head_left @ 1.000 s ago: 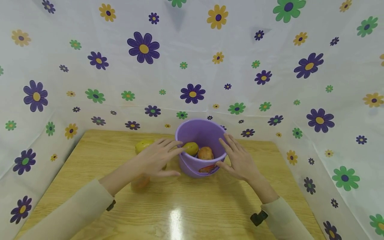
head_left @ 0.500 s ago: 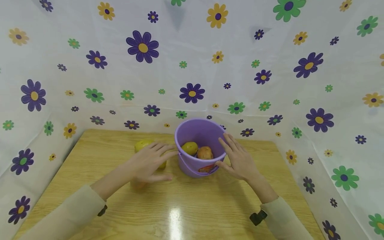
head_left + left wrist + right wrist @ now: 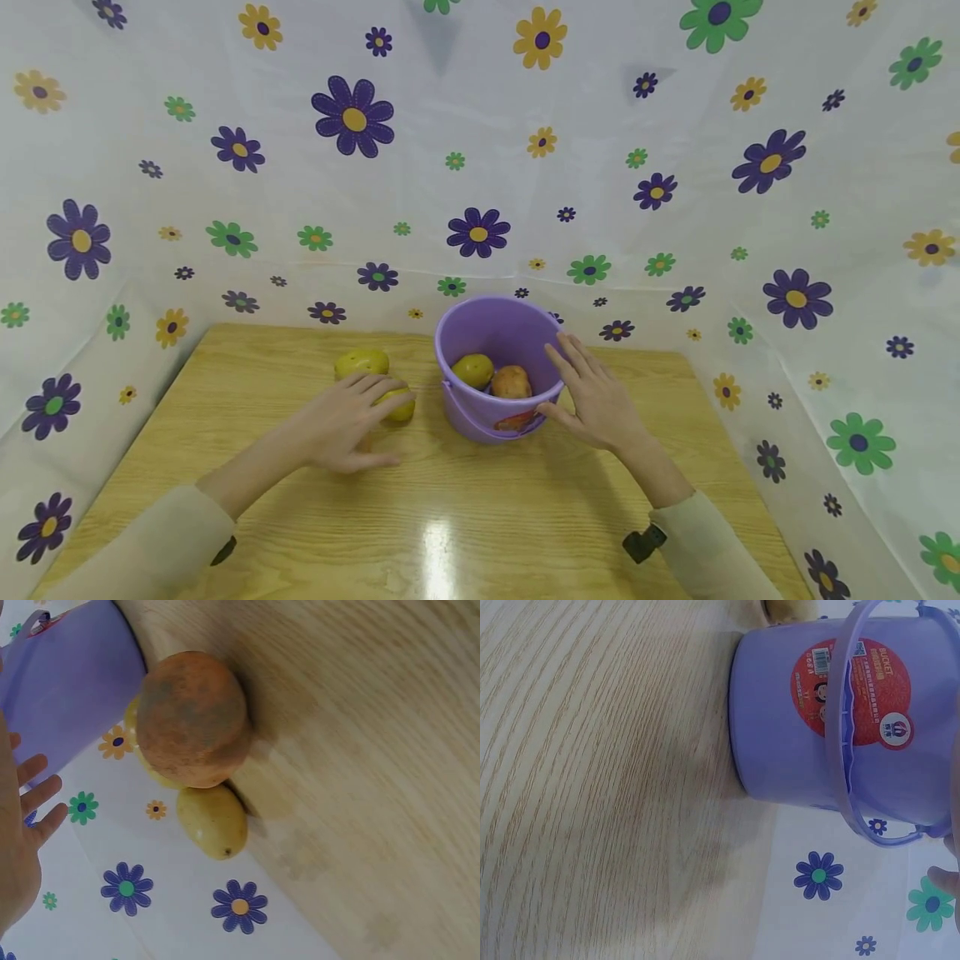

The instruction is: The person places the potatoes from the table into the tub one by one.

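Note:
A purple bucket (image 3: 498, 417) stands at the middle back of the wooden table (image 3: 465, 517), with a yellow potato (image 3: 472, 370) and a brownish potato (image 3: 512, 382) inside. My right hand (image 3: 592, 396) rests flat against the bucket's right side, fingers straight. My left hand (image 3: 348, 417) hovers with straight fingers over the potatoes left of the bucket. One yellow potato (image 3: 362, 362) lies behind it and another (image 3: 402, 408) peeks from under its fingertips. The left wrist view shows an orange-brown potato (image 3: 193, 718) and a yellow potato (image 3: 214, 821) beside the bucket (image 3: 67, 682), with the fingers (image 3: 34, 814) apart from them.
A flowered white sheet (image 3: 480, 167) walls the table at the back and both sides. The bucket (image 3: 810, 712) carries a red label (image 3: 851, 690), and its handle (image 3: 840, 750) hangs down the front. The table's near half is bare wood.
My left hand has drawn back from the bucket's rim, leftward and toward me, to above the potatoes on the table. The yellow potato at its fingertips now lies in the bucket. The right hand stayed.

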Demonstrator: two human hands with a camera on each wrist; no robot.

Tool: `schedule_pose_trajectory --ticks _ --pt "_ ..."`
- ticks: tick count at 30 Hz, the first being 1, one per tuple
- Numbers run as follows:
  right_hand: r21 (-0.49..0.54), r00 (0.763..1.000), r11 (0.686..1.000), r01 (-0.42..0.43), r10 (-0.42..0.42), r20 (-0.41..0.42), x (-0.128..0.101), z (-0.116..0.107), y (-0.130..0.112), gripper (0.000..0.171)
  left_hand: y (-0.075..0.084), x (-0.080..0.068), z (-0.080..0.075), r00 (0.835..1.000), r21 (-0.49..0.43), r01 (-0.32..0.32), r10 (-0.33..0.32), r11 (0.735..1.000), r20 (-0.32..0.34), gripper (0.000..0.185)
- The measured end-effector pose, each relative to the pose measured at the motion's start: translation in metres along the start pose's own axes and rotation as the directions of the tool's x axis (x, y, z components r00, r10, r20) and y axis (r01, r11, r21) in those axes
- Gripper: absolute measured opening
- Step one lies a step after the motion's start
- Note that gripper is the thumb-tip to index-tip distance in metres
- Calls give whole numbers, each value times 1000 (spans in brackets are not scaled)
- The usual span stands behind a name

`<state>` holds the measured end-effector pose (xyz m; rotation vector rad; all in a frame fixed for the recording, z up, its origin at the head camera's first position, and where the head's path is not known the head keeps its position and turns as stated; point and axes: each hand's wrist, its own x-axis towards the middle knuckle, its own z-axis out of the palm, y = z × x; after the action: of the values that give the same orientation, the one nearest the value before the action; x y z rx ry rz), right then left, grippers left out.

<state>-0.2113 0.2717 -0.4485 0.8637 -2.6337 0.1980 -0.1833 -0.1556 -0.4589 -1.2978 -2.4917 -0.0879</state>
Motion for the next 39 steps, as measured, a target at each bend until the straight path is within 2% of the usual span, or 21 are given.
schedule_pose_trajectory --ticks 6,12,21,26,33,39 --pt "3 1000 1000 -4 4 11 0 0 0 100 -6 -13 13 1000 16 -7 7 1000 -5 89" --pt "7 1000 1000 -4 4 11 0 0 0 99 -12 -27 24 999 19 21 -22 1000 38 92" --pt "12 1000 1000 -5 5 9 0 1 1 98 -18 -45 41 998 34 44 -46 998 38 96" --pt "16 1000 1000 -12 11 18 0 0 0 97 -21 -55 49 994 15 83 -84 996 76 98" --pt "13 1000 1000 -8 8 16 0 -1 -1 97 -22 -62 54 985 -21 125 -122 992 125 99" --pt "9 1000 1000 -2 2 0 0 0 0 98 -23 -66 61 981 -7 134 -131 991 145 102"
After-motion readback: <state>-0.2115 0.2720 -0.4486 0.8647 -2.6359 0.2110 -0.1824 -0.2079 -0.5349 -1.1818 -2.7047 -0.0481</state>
